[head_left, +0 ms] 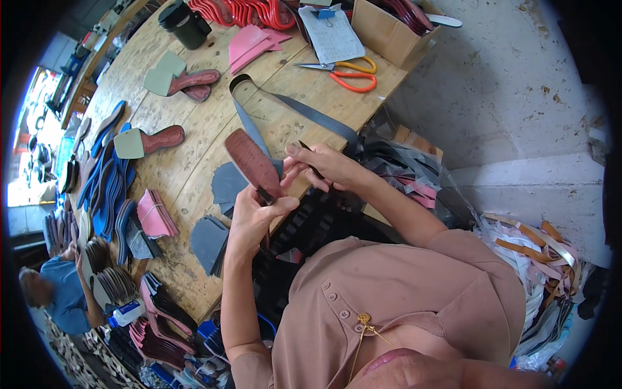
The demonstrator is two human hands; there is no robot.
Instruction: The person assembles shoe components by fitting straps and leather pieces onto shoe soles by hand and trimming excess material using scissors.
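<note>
My left hand point(254, 214) is closed around the lower end of a reddish-brown insole point(251, 155), held tilted up over the table's near edge. A dark band shows on the insole beside my thumb. Just to the right, my right hand point(332, 165) pinches a thin black piece point(315, 170), whose kind I cannot make out; its fingertips come close to the insole. Behind both hands, a long grey strip point(308, 114) loops over the table. Grey flat pieces point(227, 186) lie left of my left hand, with a stack of grey pieces point(208, 243) nearer me.
The wooden table point(201, 139) carries insoles with pale green heel pieces point(129, 144), pink pieces point(155, 214), blue insoles point(103, 198), orange-handled scissors point(346, 72), a dark mug point(183, 26) and a cardboard box point(382, 32). Another person point(65, 292) sits at left. Scrap strips point(538, 249) pile up at right.
</note>
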